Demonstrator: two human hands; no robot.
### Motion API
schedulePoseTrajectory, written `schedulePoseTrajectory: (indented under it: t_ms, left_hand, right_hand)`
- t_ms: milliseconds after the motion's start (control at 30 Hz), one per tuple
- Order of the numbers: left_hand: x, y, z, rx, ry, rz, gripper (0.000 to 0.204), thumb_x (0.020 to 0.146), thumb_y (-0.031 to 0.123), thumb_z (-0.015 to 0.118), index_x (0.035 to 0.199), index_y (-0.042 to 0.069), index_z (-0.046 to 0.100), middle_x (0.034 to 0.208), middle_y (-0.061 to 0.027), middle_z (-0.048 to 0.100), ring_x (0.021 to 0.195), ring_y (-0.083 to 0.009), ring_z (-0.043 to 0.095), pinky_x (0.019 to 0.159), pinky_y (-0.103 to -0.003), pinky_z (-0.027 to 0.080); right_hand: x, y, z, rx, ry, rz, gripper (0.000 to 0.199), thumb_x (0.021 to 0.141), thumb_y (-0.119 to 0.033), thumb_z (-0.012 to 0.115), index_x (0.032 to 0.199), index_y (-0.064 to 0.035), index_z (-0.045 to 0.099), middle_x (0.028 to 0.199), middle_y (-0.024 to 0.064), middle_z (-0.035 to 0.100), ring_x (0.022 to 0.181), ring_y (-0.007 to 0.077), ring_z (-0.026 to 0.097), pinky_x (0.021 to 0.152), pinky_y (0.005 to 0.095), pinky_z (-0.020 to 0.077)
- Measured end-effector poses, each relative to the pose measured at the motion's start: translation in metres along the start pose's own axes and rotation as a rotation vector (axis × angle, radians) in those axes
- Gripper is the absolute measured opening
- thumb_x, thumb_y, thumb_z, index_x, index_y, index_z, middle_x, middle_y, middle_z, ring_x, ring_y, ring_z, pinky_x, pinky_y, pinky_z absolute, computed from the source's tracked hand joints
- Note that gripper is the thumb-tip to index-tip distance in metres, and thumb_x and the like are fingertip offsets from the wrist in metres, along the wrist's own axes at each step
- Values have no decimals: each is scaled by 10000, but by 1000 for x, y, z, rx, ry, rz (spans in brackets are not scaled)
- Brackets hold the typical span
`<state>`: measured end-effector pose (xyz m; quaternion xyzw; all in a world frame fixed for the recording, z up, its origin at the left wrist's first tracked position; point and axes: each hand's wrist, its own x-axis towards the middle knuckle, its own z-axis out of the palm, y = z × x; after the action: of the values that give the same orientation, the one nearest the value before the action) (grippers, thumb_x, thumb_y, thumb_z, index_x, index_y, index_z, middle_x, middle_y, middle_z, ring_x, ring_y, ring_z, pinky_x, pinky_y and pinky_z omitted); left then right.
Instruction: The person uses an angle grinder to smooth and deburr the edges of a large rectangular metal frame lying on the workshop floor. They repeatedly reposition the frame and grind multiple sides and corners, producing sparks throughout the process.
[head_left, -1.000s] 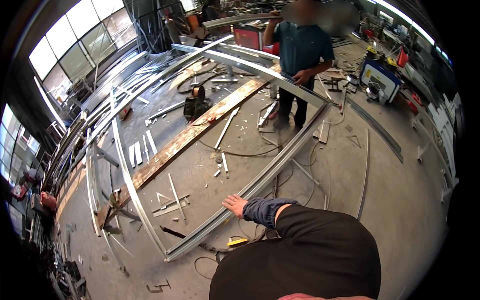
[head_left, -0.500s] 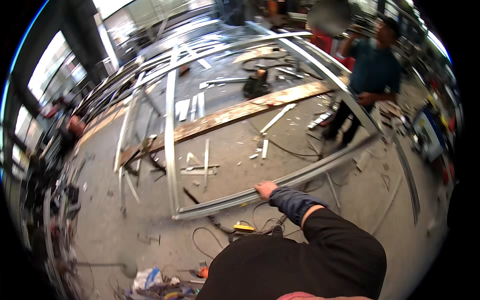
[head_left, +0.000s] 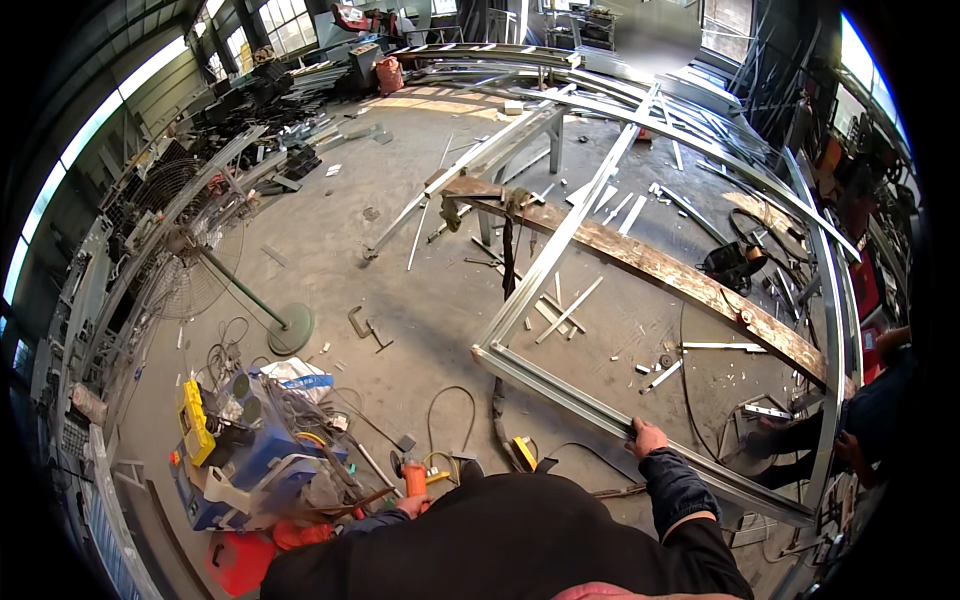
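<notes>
A large rectangular frame of silvery metal bars (head_left: 560, 383) stands raised above the floor in front of me. My right hand (head_left: 648, 437) is closed over its near rail, right of the frame's near left corner. Low on the left, my left hand (head_left: 412, 503) is closed at the lower end of an orange angle grinder (head_left: 415, 478); my sleeve and body partly hide its grip. A rusty, paint-flecked beam (head_left: 640, 250) runs beneath the frame. At the right, a co-worker in dark clothes (head_left: 880, 420) has a hand on the frame's right side.
Left of me is a blue tool cart (head_left: 290, 480) with a yellow case (head_left: 195, 420) and tools. Beyond it stand a fan with a green base (head_left: 290, 330) and a clamp (head_left: 368, 328) on the floor. Cables (head_left: 450, 390) and metal offcuts (head_left: 570, 310) lie around the frame.
My view has swung to the left, so the frame sits further right. My left hand has come into view at the orange angle grinder. My right hand stays on the near rail.
</notes>
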<state>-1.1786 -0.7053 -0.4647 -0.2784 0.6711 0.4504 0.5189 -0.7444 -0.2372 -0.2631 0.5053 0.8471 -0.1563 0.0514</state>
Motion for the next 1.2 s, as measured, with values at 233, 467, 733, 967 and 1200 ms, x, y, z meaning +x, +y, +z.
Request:
schedulePoseTrajectory:
  t_ms: [233,467,733,967,1200]
  left_hand:
    - [28,20,-23,11,-6,40,434,718,153,895,997,-92,670,809,-103,711,620,-203,676,587,-366,571]
    - [63,71,-58,-144,-231,639,470,731,332,875,925,-72,733,824,-64,741,677,-154,684,625,-330,537]
    - [6,98,-128,591,112,283,637,713,427,870,1028,-105,720,952,-129,759,840,-219,731,751,-352,560]
    - [-5,174,-143,585,98,347,577,723,371,870,1030,-90,707,939,-120,744,807,-212,717,722,-353,555]
    - [-1,288,-95,604,14,420,521,734,315,869,1032,-75,694,925,-111,730,775,-206,702,692,-355,550]
  right_hand:
    - [13,-16,0,-121,-130,37,714,760,-298,856,1341,-60,518,1256,212,644,1203,394,605,1006,457,506]
    - [27,-38,6,-221,-160,166,677,760,-262,841,1309,-58,501,1280,219,626,1205,392,605,1016,446,501]
    - [38,-20,34,-237,-173,264,743,698,-251,863,1317,-68,496,1305,188,616,1220,387,594,1019,459,518]
    - [62,-33,27,-258,-199,269,726,734,-219,844,1349,-53,495,1307,202,613,1219,396,588,1028,462,502]
    - [62,-43,38,-243,-46,274,505,741,-131,777,1194,-80,560,1165,185,665,1112,393,632,950,488,533]
